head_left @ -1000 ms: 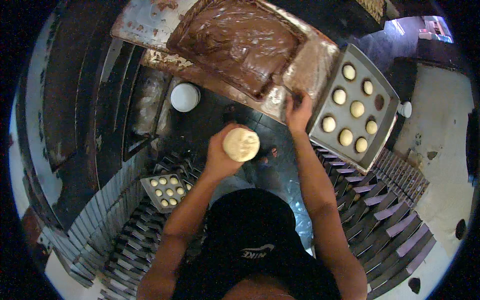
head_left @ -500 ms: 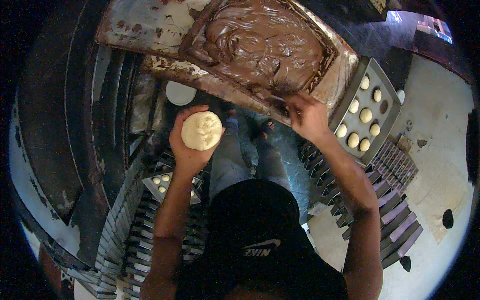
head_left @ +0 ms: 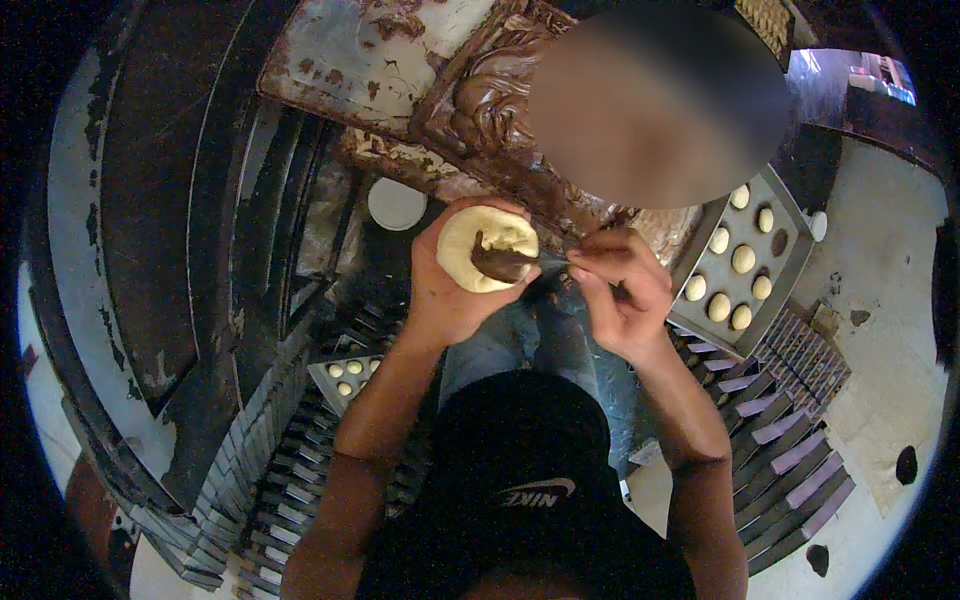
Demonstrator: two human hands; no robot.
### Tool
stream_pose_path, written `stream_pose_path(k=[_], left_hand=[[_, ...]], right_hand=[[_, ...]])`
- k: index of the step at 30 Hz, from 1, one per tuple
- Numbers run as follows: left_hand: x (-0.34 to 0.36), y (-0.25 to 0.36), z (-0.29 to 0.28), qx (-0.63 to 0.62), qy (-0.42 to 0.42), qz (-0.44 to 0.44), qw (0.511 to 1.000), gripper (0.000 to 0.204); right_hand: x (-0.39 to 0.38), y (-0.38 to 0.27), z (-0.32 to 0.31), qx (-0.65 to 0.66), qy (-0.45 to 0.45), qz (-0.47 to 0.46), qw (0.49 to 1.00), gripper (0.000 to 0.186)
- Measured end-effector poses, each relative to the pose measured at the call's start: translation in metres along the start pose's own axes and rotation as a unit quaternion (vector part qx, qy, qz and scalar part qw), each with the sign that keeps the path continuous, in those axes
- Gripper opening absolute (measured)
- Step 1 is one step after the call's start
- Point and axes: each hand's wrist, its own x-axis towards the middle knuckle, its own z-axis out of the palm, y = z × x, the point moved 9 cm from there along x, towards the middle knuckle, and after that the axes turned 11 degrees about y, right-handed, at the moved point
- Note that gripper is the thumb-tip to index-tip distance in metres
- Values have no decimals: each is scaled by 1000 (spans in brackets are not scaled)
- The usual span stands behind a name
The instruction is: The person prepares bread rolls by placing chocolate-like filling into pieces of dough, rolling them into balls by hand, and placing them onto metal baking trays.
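Brown paste goes onto a dough round cupped in the left hand

Head view: The brown paste (head_left: 495,100) lies in a broad, shallow bed, its surface swirled and glossy; a round blurred patch hides its right part. The dough round (head_left: 455,252) is on the person's side of the brown paste, raised in the left hand (head_left: 445,305), whose fingers and thumb are curled around its edge. The right hand (head_left: 630,290), also on the near side of the brown paste but farther right, has its thumb and forefinger pinched together on the handle of a thin tool (head_left: 553,259). The tool's paste-coated end lies over the dough round, and a dark smear marks the dough there.

To the right of the brown paste sits a baking tray (head_left: 787,272) with eight pale dough balls (head_left: 742,258) set apart from one another, along with one dark round spot. To the left of the brown paste is a pale, stained tabletop (head_left: 350,60). A round white container (head_left: 397,204) stands to the left and nearer the person than the brown paste. Farther toward the person, lower left of the brown paste, a smaller tray (head_left: 330,391) carries more dough balls, partly hidden by the left forearm.
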Motion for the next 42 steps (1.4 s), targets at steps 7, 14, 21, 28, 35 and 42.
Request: stream_pose_path(k=[7, 14, 21, 28, 35, 42], left_hand=[[-11, -20, -4, 17, 53, 48, 997, 53], [-58, 1, 71, 84, -62, 196, 975, 47], [-137, 32, 195, 184, -100, 251, 945, 41], [-238, 42, 311, 154, -167, 305, 925, 44], [-323, 88, 367, 290, -269, 461, 795, 50], [-358, 106, 329, 144, -260, 467, 833, 50]], right_hand=[[-119, 150, -72, -244, 120, -14, 962, 16], [-156, 161, -72, -4, 228, 274, 934, 15], [-176, 29, -172, 280, 231, 249, 898, 26], [-221, -58, -295, -35, 180, 1, 983, 43], [-257, -104, -369, 74, 310, 51, 946, 24], [-286, -153, -347, 127, 327, 125, 928, 22]])
